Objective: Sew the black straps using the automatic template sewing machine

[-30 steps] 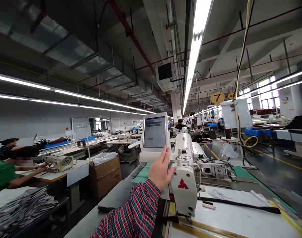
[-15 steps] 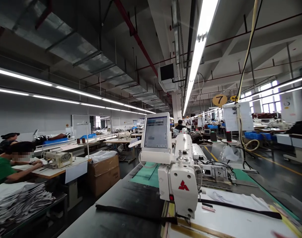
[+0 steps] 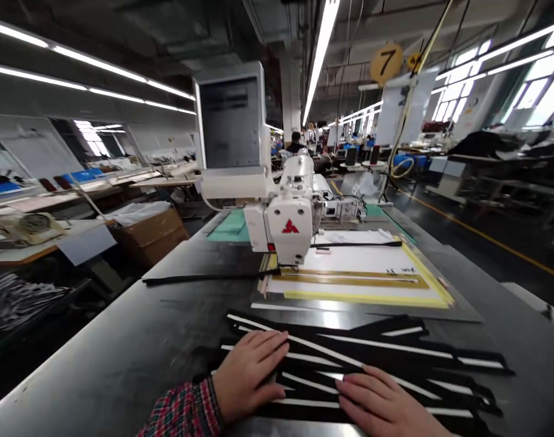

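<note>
Several black fabric strips with white bands (image 3: 386, 346) lie in a loose, overlapping pile on the metal table (image 3: 176, 328) at the near side. My left hand (image 3: 252, 371) rests flat on the pile's left part, fingers stretched out to the right. On the middle of the pile lies my right hand (image 3: 381, 400), its fingers extended and pointing left. Neither hand is gripping anything that I can see. Beyond them stands a white sewing machine (image 3: 289, 227) with a red logo, its head over a white template (image 3: 349, 291) edged in yellow.
A screen (image 3: 231, 121) is mounted left of the machine head. One black strip (image 3: 204, 278) lies left of the template, another black strip (image 3: 358, 244) across its far part. A cardboard box (image 3: 152, 233) and a fabric stack (image 3: 22, 303) stand left of the table.
My view has tilted down and closer to the table. Both hands and the pile of striped pieces have come into sight; the co-worker in green at the left has left the view.
</note>
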A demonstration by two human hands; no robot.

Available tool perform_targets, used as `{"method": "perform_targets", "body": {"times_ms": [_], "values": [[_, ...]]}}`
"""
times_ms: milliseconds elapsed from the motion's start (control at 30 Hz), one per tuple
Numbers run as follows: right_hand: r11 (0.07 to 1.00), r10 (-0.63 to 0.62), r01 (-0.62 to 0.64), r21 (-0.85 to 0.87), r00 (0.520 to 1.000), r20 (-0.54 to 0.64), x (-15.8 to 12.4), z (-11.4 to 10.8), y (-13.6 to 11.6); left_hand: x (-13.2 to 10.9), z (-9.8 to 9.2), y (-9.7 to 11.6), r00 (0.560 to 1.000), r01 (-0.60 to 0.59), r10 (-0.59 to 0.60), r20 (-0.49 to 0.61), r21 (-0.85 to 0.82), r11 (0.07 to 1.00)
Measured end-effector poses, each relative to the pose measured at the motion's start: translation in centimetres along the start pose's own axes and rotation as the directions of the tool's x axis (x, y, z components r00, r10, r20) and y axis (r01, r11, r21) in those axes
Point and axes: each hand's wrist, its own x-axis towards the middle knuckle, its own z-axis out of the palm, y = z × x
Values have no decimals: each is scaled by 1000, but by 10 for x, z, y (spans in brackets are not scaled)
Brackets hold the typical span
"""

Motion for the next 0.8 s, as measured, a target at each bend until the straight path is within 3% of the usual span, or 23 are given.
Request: {"method": "perform_targets", "body": {"times_ms": [67, 133, 267, 400, 567, 667, 800], "values": [[998, 0, 2, 65, 1000, -30, -2, -3, 3, 0, -14, 9, 999, 30, -30, 17, 19, 999], [984, 97, -84, 156, 992, -79, -3, -4, 1, -3, -20, 21, 997, 48, -51, 57, 59, 997], [947, 198, -170, 271, 977, -79, -7, -3, 1, -9, -4, 37, 993, 70, -81, 84, 131, 989], [921, 274, -254, 295, 961, -28, -14, -21, 14, -11, 10, 33, 997, 66, -72, 41, 132, 989], [879, 377, -389, 276, 921, 98, -35, -54, 16, -7, 8, 17, 999, -46, 47, 1, 166, 985], [872, 442, -454, 184, 891, 108, -54, -45, 9, -2, 9, 12, 994, -95, 99, -36, 119, 988], [880, 459, -451, 146, 888, -22, -74, -16, 8, 3, 11, 14, 987, -107, 105, -125, -5, 994]]}}
